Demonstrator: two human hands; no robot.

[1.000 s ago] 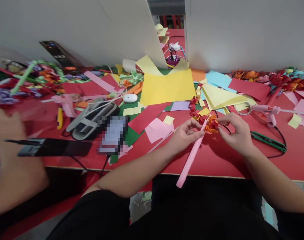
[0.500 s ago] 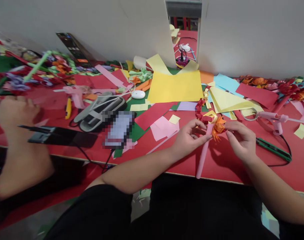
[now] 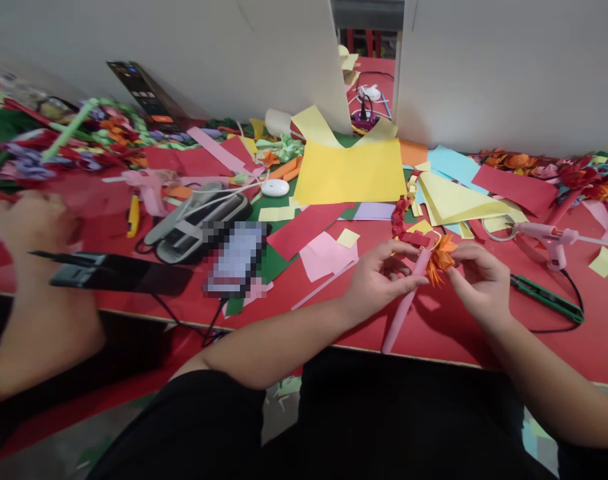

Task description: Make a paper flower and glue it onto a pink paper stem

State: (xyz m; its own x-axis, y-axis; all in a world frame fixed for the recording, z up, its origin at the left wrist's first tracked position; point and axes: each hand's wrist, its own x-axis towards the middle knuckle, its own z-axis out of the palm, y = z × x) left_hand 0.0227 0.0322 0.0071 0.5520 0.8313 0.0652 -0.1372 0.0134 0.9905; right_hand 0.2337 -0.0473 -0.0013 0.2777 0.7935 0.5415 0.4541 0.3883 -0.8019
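My left hand (image 3: 377,280) is closed around the upper part of a pink paper tube (image 3: 400,322), which slants down toward the table's front edge. From the tube's top a chain of folded red paper (image 3: 399,219) curves up and away, with small yellow pieces at its far end. An orange paper flower (image 3: 440,257) sits beside the tube's top, its pointed petals spread. My right hand (image 3: 484,283) pinches the flower's right side between thumb and fingers. The flower's base, where it meets the tube, is partly hidden.
A pink glue gun (image 3: 547,237) and a green-handled cutter (image 3: 548,298) lie to the right. Yellow paper (image 3: 354,173) lies ahead, a phone (image 3: 237,260) and a grey case (image 3: 199,223) to the left. Another person's hand (image 3: 31,223) is at far left. White panels (image 3: 509,73) stand behind.
The pink tube has tilted, its lower end swinging slightly left. The orange flower has turned and moved up a little, with my right hand still on it.
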